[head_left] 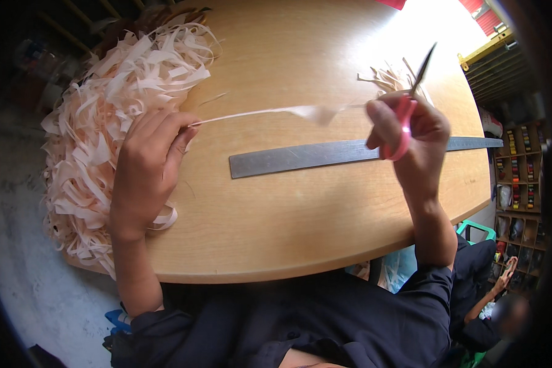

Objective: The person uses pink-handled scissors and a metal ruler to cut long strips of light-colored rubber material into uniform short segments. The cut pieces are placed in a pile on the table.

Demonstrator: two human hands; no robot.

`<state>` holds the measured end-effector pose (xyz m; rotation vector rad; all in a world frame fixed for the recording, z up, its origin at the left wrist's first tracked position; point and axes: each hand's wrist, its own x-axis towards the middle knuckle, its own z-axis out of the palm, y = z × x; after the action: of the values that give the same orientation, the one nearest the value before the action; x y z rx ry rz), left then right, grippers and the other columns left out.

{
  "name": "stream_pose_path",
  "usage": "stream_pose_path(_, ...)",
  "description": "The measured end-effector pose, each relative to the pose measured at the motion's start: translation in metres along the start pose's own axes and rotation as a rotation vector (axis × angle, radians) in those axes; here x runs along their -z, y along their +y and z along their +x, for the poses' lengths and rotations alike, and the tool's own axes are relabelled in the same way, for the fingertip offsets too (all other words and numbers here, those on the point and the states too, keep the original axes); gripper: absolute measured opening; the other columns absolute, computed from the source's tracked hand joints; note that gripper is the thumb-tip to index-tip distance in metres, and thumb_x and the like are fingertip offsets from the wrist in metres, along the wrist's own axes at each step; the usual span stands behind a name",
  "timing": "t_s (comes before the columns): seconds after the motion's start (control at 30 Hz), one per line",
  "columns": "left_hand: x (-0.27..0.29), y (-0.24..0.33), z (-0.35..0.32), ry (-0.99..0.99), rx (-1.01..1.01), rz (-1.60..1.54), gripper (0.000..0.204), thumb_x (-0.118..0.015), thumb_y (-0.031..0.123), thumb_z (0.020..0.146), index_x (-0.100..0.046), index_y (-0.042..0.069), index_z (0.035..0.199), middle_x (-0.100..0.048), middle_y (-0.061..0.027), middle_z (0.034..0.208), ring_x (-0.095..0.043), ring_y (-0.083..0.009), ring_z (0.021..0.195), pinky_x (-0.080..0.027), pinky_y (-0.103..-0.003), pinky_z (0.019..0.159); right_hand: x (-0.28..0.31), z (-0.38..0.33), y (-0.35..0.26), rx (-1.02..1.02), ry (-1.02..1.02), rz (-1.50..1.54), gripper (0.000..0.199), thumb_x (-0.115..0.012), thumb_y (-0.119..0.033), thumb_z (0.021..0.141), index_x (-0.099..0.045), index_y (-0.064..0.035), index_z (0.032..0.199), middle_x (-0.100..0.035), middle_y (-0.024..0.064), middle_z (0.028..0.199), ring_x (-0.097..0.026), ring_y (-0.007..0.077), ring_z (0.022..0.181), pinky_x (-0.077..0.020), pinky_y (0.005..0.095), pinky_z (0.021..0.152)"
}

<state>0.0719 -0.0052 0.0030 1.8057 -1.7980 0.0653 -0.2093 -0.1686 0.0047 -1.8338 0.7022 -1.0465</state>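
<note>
Between my two hands a thin, pale pink fabric strip (245, 115) stretches above the table; its middle is twisted and wider, and it blurs toward the right. My left hand (146, 168) pinches the strip's left end between thumb and fingertips, beside a large heap of similar strips (98, 129). Scissors with pink handles (405, 132) sit in my right hand (424, 135), their dark blades pointing up and away. Whether the right fingers also grip the strip's far end, I cannot tell. Under the right hand lies a long metal ruler (300, 159), partly hidden by it.
A small bunch of strips (389, 78) lies beyond my right hand on the wooden table (276, 233). Shelves with coloured spools (515, 165) stand at the right. Another person (494, 306) sits at the lower right, near a green stool (477, 230).
</note>
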Motion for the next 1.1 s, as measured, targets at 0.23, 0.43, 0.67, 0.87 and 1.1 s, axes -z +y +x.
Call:
stream_pose_path(0.23,0.004,-0.009,0.001,0.088,-0.026,0.241,0.009,-0.068,0.005,0.096,-0.067,0.000,0.103,-0.068,-0.0173,0.095,-0.063,-0.0384,0.094,-0.049,-0.046,0.087,0.015,0.007,-0.001,-0.009,0.195,0.011,0.020,-0.080,-0.019,0.096,-0.077,0.0003,0.098,-0.070,0.0072,0.065,-0.061,0.0078,0.050,-0.0409,0.0187,0.047)
stream_pose_path(0.43,0.011,-0.019,0.000,0.117,0.000,0.314,0.010,-0.067,0.006,0.097,-0.067,0.000,0.104,-0.069,-0.0174,0.097,-0.063,-0.0388,0.095,-0.050,-0.047,0.087,0.018,0.017,0.008,0.003,0.306,0.012,0.020,-0.079,-0.019,0.096,-0.076,0.0012,0.097,-0.070,0.0068,0.064,-0.055,0.0055,0.048,-0.0387,0.0187,0.047)
stream_pose_path(0.67,0.022,-0.019,0.012,0.210,-0.070,0.438,0.010,-0.067,0.007,0.098,-0.068,0.000,0.104,-0.069,-0.0173,0.097,-0.065,-0.0387,0.094,-0.050,-0.047,0.086,0.023,0.013,0.004,0.039,0.391,0.052,0.023,-0.079,-0.021,0.095,-0.075,0.0015,0.096,-0.068,0.0067,0.063,-0.052,0.0061,0.047,-0.0357,0.0200,0.047)
stream_pose_path(0.87,0.049,-0.015,0.038,0.274,0.022,0.052,0.010,-0.068,0.008,0.099,-0.070,-0.002,0.099,-0.072,-0.0184,0.095,-0.068,-0.0377,0.090,-0.052,-0.045,0.084,0.020,0.022,0.005,0.012,0.361,0.120,0.031,-0.081,-0.026,0.097,-0.075,0.0043,0.103,-0.066,0.0050,0.062,-0.052,0.0061,0.047,-0.0363,0.0199,0.047)
stream_pose_path(1.1,-0.001,0.018,0.048,0.126,-0.280,0.005,0.011,-0.071,0.010,0.095,-0.072,-0.001,0.098,-0.072,-0.0174,0.090,-0.068,-0.0364,0.087,-0.052,-0.044,0.084,0.011,0.011,-0.006,0.025,-0.001,0.115,0.028,-0.078,-0.019,0.098,-0.075,0.0034,0.114,-0.072,0.0080,0.068,-0.070,0.0100,0.056,-0.0440,0.0191,0.042)
